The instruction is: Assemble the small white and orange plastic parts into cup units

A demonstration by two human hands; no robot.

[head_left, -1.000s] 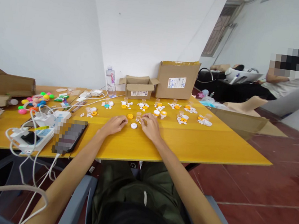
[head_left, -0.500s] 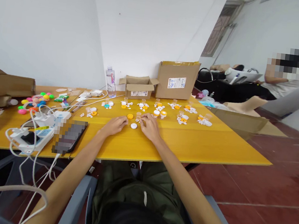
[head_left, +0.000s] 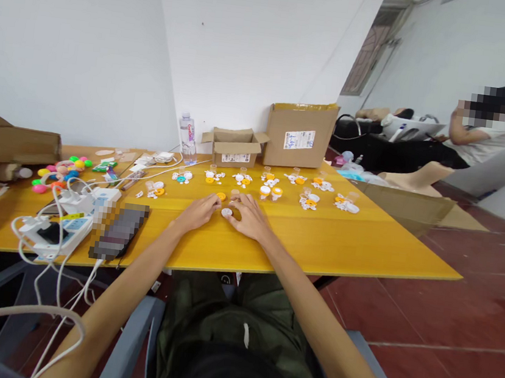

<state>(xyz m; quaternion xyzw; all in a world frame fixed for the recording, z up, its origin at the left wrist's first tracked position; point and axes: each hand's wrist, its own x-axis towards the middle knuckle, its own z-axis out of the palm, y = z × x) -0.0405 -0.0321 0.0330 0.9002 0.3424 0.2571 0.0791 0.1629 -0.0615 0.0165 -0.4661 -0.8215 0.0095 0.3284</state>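
Both hands rest on the glossy yellow bench (head_left: 365, 246). The left hand (head_left: 198, 213) and the right hand (head_left: 249, 216), fingers loosely curled, flank a small round white cap (head_left: 226, 213), fingertips touching it. Behind stand two open cardboard boxes (head_left: 300, 135); their contents are hidden.

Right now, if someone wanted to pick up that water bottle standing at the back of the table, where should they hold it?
Probably around its middle, coming from the front. The water bottle stands upright and narrow near the wall, with a small open cardboard box to its right and a white cable lying in front, so a sideways grasp around the body looks simplest.
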